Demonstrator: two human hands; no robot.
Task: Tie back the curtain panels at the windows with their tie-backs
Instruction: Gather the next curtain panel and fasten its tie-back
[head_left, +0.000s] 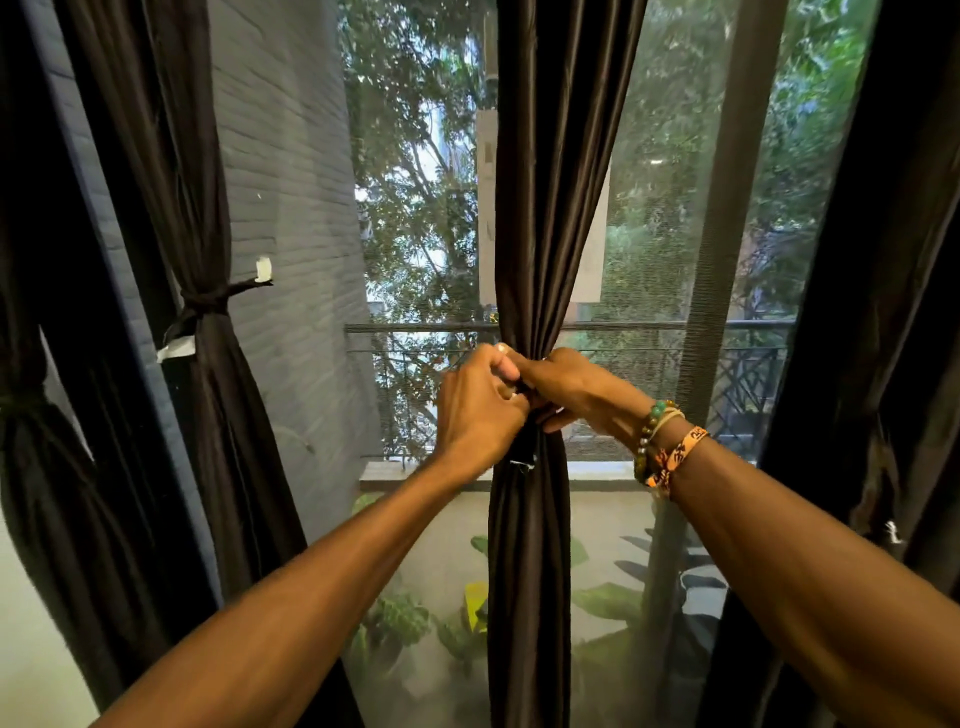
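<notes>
Forearms: two, entering from the lower edge and meeting at mid-window
Wrist bands: three on the right wrist: beaded strand, pale cord, orange woven band
Left hand: fingers curled, pinching the middle tie-back at the front of the gathered cloth
Right hand: touching the left hand, fingers wrapped over the same tie and the bunched cloth
Middle tie-back: dark strip round the waist of the panel, a short end hanging just below the hands; whether it is knotted cannot be told
Middle panel: gathered into a narrow column at the hands
Left panel: cinched by its own tie-back, which runs to a white wall hook
Far-left panel: pinched at the waist; band too dark to make out
Right panel: no tie discernible
Count: four panels; one plainly tied, one apparently tied, one in hand, one undetermined
Progress, as judged: past halfway; middle fastening to finish, right panel to check
Beyond: mesh screen, balcony railing, trees
</notes>
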